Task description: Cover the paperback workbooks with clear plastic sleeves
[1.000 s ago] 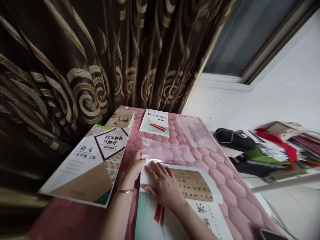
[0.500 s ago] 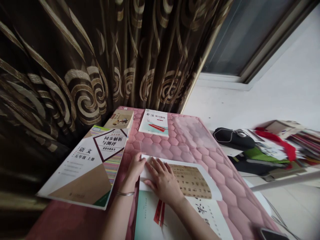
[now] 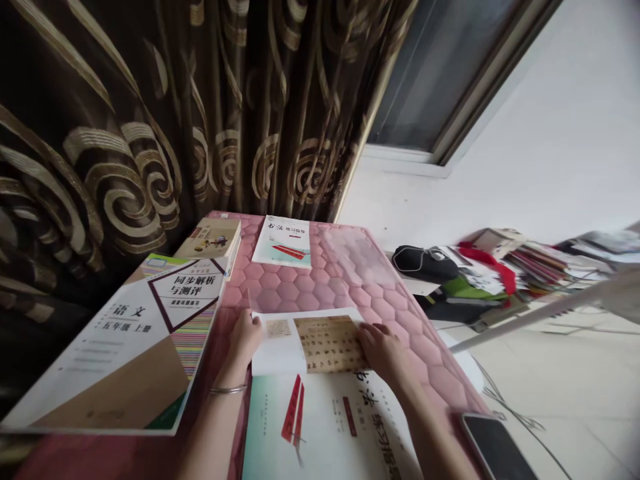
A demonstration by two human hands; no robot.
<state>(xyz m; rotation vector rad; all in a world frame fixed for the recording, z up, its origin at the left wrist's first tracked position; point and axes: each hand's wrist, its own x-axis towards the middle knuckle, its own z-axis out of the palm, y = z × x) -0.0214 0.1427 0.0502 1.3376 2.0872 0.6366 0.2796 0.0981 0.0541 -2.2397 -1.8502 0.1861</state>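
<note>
Book (image 3: 316, 417) lies between left grip (image 3: 244, 339), pinching its corner, and right grip (image 3: 384, 348) — closure unclear.

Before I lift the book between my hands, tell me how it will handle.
The book would probably slide rather than roll or tip, since it lies flat. The sheet with the brown picture, between your left hand and right hand, looks thin, so it may flop or crease.
</note>
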